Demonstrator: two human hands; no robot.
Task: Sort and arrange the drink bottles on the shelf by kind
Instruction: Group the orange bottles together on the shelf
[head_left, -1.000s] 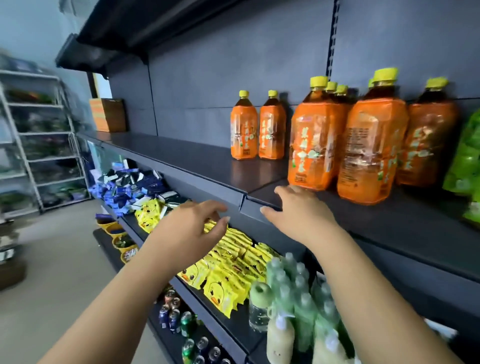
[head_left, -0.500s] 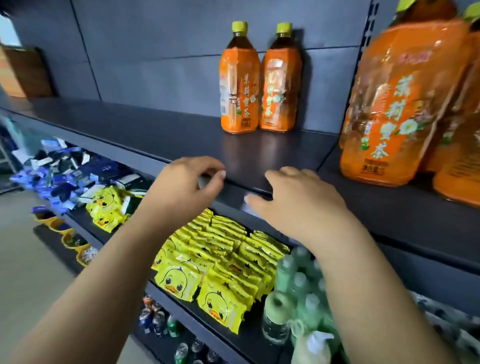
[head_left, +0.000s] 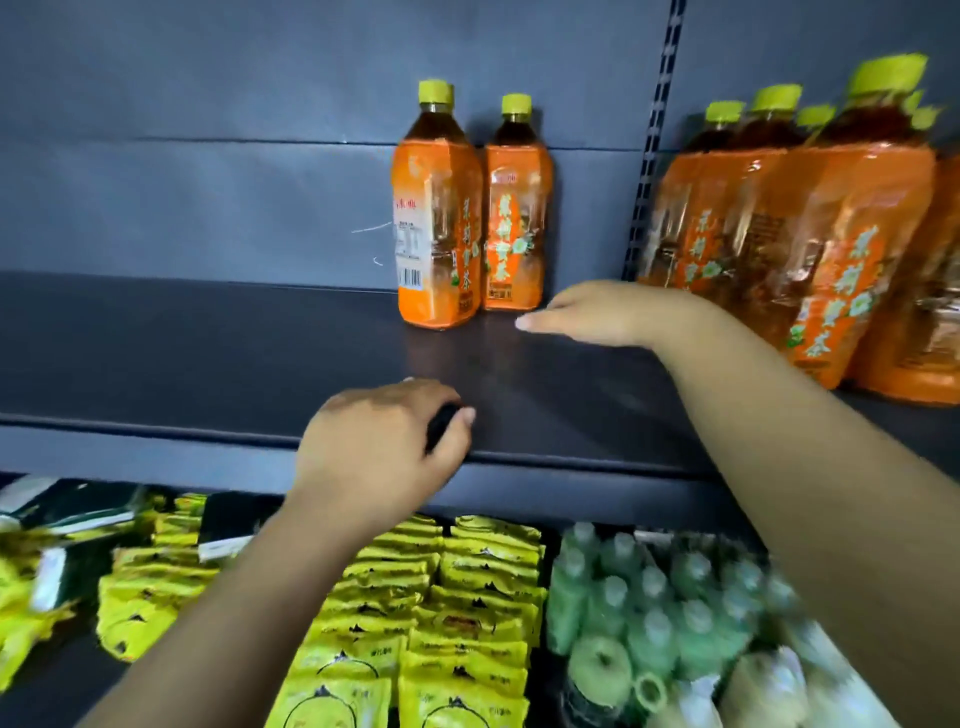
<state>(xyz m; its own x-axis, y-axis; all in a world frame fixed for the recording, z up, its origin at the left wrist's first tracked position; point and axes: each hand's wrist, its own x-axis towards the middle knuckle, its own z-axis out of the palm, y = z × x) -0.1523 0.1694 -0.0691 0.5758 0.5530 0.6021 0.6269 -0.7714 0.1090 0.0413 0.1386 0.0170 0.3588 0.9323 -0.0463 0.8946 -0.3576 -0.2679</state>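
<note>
Two small orange tea bottles with yellow caps, one beside the other, stand upright against the back wall of the dark shelf. Several larger orange tea bottles are crowded together at the right. My right hand stretches flat over the shelf, fingertips just in front of the small bottles' bases and touching neither. My left hand hovers at the shelf's front edge with loosely curled fingers and holds nothing.
A slotted upright post splits the back wall between the small and large bottles. On the shelf below lie yellow snack packets, green-and-white capped bottles and dark packets. The shelf's left part is bare.
My right hand has moved from the shelf's front edge forward over the shelf, towards the two small bottles. My left hand stays near the front edge. The view has come closer.
</note>
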